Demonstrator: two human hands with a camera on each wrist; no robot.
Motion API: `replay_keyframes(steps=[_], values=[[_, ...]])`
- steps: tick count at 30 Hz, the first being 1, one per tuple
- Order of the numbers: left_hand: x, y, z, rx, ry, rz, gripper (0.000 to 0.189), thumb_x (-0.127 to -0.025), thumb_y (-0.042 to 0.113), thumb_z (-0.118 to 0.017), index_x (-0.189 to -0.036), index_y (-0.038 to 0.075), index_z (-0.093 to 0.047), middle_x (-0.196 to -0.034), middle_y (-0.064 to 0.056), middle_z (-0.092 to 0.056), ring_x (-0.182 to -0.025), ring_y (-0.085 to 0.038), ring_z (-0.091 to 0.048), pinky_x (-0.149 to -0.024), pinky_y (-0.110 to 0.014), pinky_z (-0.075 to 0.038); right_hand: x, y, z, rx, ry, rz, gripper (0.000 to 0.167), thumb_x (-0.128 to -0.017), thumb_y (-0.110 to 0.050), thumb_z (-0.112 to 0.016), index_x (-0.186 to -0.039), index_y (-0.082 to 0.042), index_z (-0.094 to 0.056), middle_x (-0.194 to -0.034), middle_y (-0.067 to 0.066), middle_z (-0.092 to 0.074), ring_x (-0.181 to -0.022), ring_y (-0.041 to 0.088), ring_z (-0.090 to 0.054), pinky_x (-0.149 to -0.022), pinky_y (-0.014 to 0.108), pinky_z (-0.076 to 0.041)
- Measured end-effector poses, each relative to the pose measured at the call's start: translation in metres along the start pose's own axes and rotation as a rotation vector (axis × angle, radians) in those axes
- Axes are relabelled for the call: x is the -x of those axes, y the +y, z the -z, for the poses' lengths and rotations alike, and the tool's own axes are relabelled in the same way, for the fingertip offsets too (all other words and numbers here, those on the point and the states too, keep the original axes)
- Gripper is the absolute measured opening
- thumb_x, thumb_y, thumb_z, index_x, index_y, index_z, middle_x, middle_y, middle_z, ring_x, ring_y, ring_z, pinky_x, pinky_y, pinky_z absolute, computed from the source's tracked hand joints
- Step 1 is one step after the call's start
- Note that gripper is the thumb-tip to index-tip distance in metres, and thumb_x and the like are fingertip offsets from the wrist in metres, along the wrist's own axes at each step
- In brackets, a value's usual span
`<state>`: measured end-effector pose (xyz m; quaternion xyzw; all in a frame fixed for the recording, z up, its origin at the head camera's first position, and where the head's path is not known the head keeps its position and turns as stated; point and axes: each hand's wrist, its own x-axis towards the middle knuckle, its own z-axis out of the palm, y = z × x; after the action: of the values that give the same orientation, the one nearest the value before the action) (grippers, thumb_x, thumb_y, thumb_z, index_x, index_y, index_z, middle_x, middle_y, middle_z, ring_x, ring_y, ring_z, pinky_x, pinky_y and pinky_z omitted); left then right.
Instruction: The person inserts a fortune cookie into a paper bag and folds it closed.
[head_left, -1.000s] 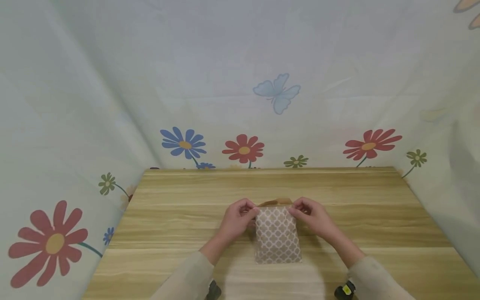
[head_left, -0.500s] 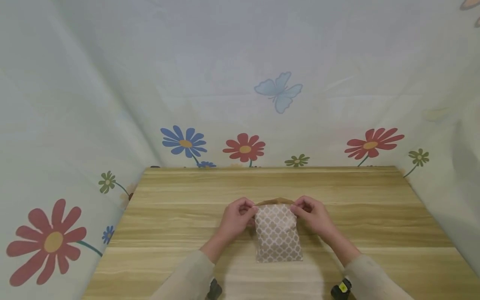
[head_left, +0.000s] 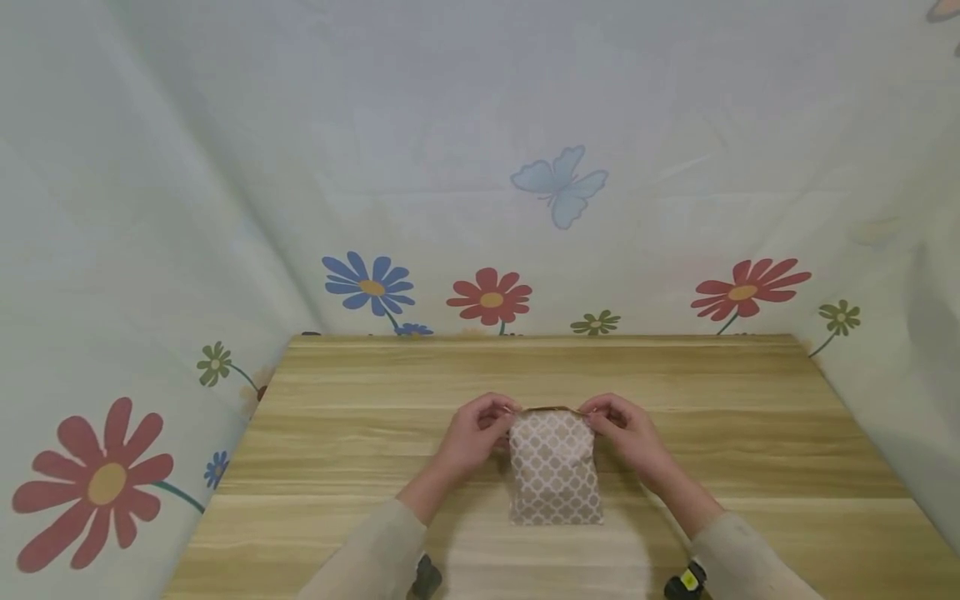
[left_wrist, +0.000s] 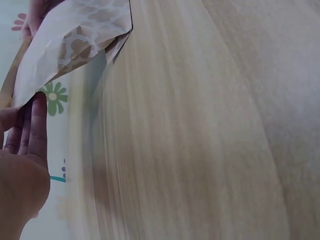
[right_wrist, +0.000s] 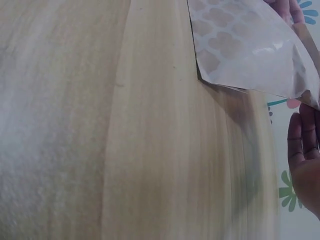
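A small brown paper bag (head_left: 557,475) with a white lattice pattern stands on the table between my hands, its mouth at the top. My left hand (head_left: 477,429) pinches the left corner of the mouth between thumb and fingers. At the opposite corner my right hand (head_left: 624,427) pinches in the same way. The brown rear edge of the mouth shows as a thin strip between the two hands. In the left wrist view the bag (left_wrist: 75,40) is creased along its side, and in the right wrist view its patterned face (right_wrist: 235,40) bulges out.
A wood-grain table (head_left: 360,400) spreads around the bag. Behind it and at both sides hangs a pale cloth (head_left: 420,125) printed with flowers and a butterfly. A dark wrist device (head_left: 686,581) sits by the right sleeve.
The brown rear flap at the bag's mouth has come down from a raised arch to a thin, nearly flat strip. Both hands keep their pinch at the corners, almost in place.
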<state>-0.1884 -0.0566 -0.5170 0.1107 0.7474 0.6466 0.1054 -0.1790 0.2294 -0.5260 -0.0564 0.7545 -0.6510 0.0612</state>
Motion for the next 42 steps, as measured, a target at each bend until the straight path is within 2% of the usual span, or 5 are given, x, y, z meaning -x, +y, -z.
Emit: replay_keyframes(steps=[9,19,26,36,42], values=[[-0.003,-0.002,0.005,-0.033,-0.029,-0.008,0.015,-0.108,0.006,-0.062,-0.114,0.007,-0.076,-0.120,-0.010,-0.073,-0.096,-0.019,-0.072,-0.085,-0.039,-0.065,0.003,-0.002,-0.001,0.006,0.008,0.009,0.019,-0.106,-0.010,-0.065,-0.119,0.003,-0.072,-0.122,0.018,-0.070,-0.107,0.012,-0.066,-0.095,0.025,-0.056],[-0.004,-0.005,0.004,-0.046,-0.004,0.005,0.013,-0.102,0.017,-0.074,-0.108,0.005,-0.077,-0.109,-0.009,-0.075,-0.089,-0.018,-0.075,-0.081,-0.040,-0.066,0.004,-0.002,0.003,0.079,-0.002,0.059,0.016,-0.105,-0.008,-0.066,-0.115,0.001,-0.075,-0.121,0.017,-0.074,-0.107,0.010,-0.068,-0.092,0.024,-0.057],[-0.005,-0.002,0.000,-0.076,-0.017,-0.012,0.027,-0.102,0.010,-0.073,-0.127,0.000,-0.073,-0.104,-0.010,-0.075,-0.087,-0.018,-0.075,-0.079,-0.041,-0.066,0.001,0.000,0.007,0.136,0.001,0.073,0.012,-0.105,-0.005,-0.066,-0.111,-0.002,-0.076,-0.116,0.013,-0.075,-0.105,0.010,-0.069,-0.091,0.024,-0.058],[-0.004,0.004,-0.004,-0.127,-0.040,-0.036,0.017,-0.103,0.016,-0.073,-0.116,0.006,-0.080,-0.107,-0.008,-0.079,-0.088,-0.017,-0.074,-0.080,-0.041,-0.066,0.002,-0.017,0.016,0.075,-0.089,0.078,0.028,-0.111,-0.007,-0.050,-0.130,0.010,-0.062,-0.124,0.030,-0.063,-0.106,0.013,-0.065,-0.093,0.028,-0.059],[-0.004,0.007,-0.007,-0.128,-0.040,-0.052,0.016,-0.104,0.014,-0.072,-0.115,0.008,-0.081,-0.110,-0.008,-0.079,-0.088,-0.015,-0.075,-0.081,-0.046,-0.066,-0.011,-0.026,0.019,0.287,-0.182,0.057,0.031,-0.112,-0.028,-0.058,-0.120,-0.004,-0.076,-0.120,0.011,-0.075,-0.107,0.017,-0.068,-0.090,0.027,-0.056]])
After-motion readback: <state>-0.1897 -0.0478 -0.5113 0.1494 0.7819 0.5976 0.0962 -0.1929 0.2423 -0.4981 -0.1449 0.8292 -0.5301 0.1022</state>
